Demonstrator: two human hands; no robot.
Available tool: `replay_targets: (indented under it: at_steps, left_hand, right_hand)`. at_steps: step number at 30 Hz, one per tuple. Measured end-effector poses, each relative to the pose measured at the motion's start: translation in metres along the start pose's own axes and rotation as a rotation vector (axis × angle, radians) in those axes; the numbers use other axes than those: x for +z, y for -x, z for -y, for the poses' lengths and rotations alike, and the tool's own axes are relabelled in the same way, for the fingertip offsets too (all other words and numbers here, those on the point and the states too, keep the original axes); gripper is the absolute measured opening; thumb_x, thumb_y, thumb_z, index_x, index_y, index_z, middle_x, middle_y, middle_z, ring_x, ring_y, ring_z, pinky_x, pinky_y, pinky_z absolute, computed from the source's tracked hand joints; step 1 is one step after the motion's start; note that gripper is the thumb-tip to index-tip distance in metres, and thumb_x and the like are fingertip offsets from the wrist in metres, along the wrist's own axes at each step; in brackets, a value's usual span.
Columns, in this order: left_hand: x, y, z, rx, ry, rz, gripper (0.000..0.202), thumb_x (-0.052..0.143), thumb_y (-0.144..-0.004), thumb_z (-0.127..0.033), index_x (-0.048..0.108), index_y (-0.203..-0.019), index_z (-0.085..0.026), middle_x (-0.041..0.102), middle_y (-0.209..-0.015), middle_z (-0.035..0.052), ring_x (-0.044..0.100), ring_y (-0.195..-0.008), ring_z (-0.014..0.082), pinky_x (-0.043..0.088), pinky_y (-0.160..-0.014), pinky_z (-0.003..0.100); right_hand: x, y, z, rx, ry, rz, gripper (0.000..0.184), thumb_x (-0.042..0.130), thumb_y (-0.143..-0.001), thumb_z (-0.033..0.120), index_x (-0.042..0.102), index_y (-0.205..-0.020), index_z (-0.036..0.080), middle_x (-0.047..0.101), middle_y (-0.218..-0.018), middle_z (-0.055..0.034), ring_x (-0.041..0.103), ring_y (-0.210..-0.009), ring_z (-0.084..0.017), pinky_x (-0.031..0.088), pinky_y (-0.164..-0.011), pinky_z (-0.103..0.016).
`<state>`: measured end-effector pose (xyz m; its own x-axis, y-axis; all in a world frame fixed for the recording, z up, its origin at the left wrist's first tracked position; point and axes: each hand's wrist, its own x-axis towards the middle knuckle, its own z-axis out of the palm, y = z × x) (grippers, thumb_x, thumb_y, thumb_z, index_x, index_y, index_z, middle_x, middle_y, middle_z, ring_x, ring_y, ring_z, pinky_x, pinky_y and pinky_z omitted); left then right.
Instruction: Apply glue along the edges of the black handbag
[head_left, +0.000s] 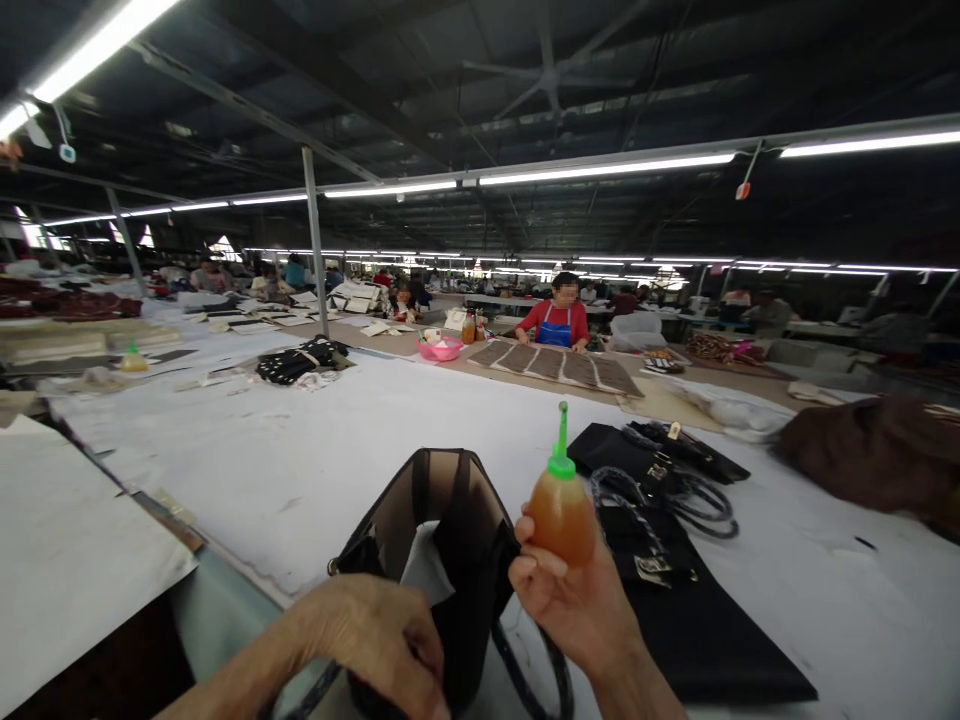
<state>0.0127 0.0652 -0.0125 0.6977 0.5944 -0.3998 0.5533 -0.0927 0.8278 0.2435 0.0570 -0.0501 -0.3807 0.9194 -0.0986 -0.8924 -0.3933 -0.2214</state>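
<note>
My right hand [574, 600] is closed around a small squeeze bottle [561, 510] of amber liquid with a green nozzle, held upright. My left hand [375, 640] grips the near edge of a black handbag [442, 540], which stands open on the white table [315, 440] with its pale lining showing. The bottle sits just right of the bag's opening, touching its side.
More black bags with chain straps [660, 480] lie right of my hands on a black sheet. A brown bag [877, 450] lies far right. Across the table a person in a red top and blue apron [556, 320] works over brown pieces beside a pink bowl [440, 349].
</note>
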Motion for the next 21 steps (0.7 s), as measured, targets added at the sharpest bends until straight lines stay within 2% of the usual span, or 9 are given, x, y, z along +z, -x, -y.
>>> replay_targets:
  at_steps: [1, 2, 4, 6, 8, 11, 14, 17, 21]
  left_hand:
    - [-0.003, 0.0, -0.003, -0.022, -0.08, 0.03, 0.027, 0.067, -0.063, -0.048, 0.068, -0.063, -0.021, 0.057, -0.051, -0.0024, 0.05, -0.049, 0.016, 0.036, -0.047, 0.025]
    - [-0.005, -0.003, -0.006, -0.046, -0.117, -0.039, 0.033, 0.063, -0.067, -0.052, 0.068, -0.069, -0.019, 0.058, -0.055, -0.0014, 0.052, -0.052, 0.0165, 0.036, -0.048, 0.024]
    - [-0.005, -0.015, -0.01, -0.046, -0.169, -0.337, 0.042, 0.058, -0.071, -0.055, 0.066, -0.085, -0.016, 0.063, -0.072, 0.0026, 0.057, -0.066, 0.0197, 0.041, -0.056, 0.026]
    - [0.0, -0.03, -0.013, 0.049, -0.243, -0.636, 0.058, 0.063, -0.068, -0.053, 0.058, -0.11, -0.013, 0.061, -0.107, 0.0103, 0.057, -0.091, 0.0251, 0.044, -0.074, 0.031]
    - [0.005, -0.045, -0.014, 0.139, -0.315, -0.787, 0.075, 0.067, -0.064, -0.053, 0.048, -0.126, -0.015, 0.049, -0.128, 0.0138, 0.049, -0.11, 0.0287, 0.041, -0.088, 0.035]
    - [0.008, -0.057, -0.016, 0.042, -0.333, -0.742, 0.065, 0.055, -0.071, -0.062, 0.057, -0.116, -0.016, 0.059, -0.112, 0.0139, 0.054, -0.101, 0.0295, 0.043, -0.084, 0.037]
    - [0.007, -0.056, -0.019, -0.044, -0.352, -0.584, 0.061, 0.038, -0.078, -0.068, 0.066, -0.093, -0.015, 0.066, -0.088, 0.0119, 0.061, -0.084, 0.0276, 0.045, -0.071, 0.033]
    - [0.008, -0.051, -0.021, -0.066, -0.384, -0.487, 0.073, 0.029, -0.075, -0.076, 0.067, -0.093, -0.016, 0.068, -0.089, 0.0138, 0.063, -0.085, 0.0294, 0.046, -0.069, 0.034]
    - [0.012, -0.051, -0.021, -0.19, -0.404, -0.513, 0.086, 0.029, -0.066, -0.084, 0.069, -0.092, -0.013, 0.068, -0.091, 0.0193, 0.063, -0.09, 0.0338, 0.048, -0.073, 0.038]
  right_hand:
    - [0.0, -0.001, -0.002, 0.0, -0.006, 0.004, 0.041, 0.059, -0.084, 0.049, 0.066, -0.09, 0.009, 0.063, -0.084, -0.0095, 0.044, -0.049, -0.005, 0.046, -0.065, -0.025]
    - [-0.001, -0.002, -0.003, -0.002, -0.012, 0.009, 0.043, 0.058, -0.085, 0.049, 0.066, -0.09, 0.008, 0.063, -0.084, -0.0099, 0.043, -0.048, -0.005, 0.046, -0.066, -0.025]
    - [-0.002, -0.004, -0.005, -0.003, -0.018, 0.017, 0.042, 0.058, -0.085, 0.047, 0.066, -0.091, 0.007, 0.063, -0.085, -0.0102, 0.043, -0.048, -0.004, 0.046, -0.067, -0.025]
    - [-0.003, -0.006, -0.008, 0.001, -0.016, 0.017, 0.038, 0.061, -0.084, 0.044, 0.065, -0.092, 0.007, 0.063, -0.085, -0.0096, 0.043, -0.049, -0.004, 0.046, -0.067, -0.025]
    - [-0.004, -0.008, -0.01, 0.008, -0.007, 0.011, 0.035, 0.066, -0.081, 0.04, 0.065, -0.093, 0.007, 0.063, -0.086, -0.0087, 0.044, -0.05, -0.004, 0.046, -0.067, -0.025]
    - [-0.003, -0.008, -0.013, 0.018, 0.003, 0.009, 0.033, 0.072, -0.076, 0.035, 0.066, -0.092, 0.008, 0.063, -0.086, -0.0078, 0.045, -0.053, -0.005, 0.047, -0.068, -0.024]
    - [-0.005, -0.007, -0.014, 0.034, 0.004, 0.02, 0.031, 0.077, -0.072, 0.033, 0.067, -0.09, 0.009, 0.064, -0.086, -0.0059, 0.044, -0.05, -0.004, 0.048, -0.069, -0.023]
    - [-0.015, -0.009, -0.01, 0.017, 0.04, -0.03, 0.032, 0.082, -0.066, 0.03, 0.069, -0.09, 0.013, 0.066, -0.087, -0.0063, 0.048, -0.054, -0.006, 0.049, -0.069, -0.025]
    - [-0.031, -0.012, -0.001, 0.068, 0.048, -0.084, 0.035, 0.081, -0.066, 0.031, 0.069, -0.097, 0.018, 0.065, -0.092, -0.007, 0.053, -0.063, -0.011, 0.05, -0.068, -0.027]
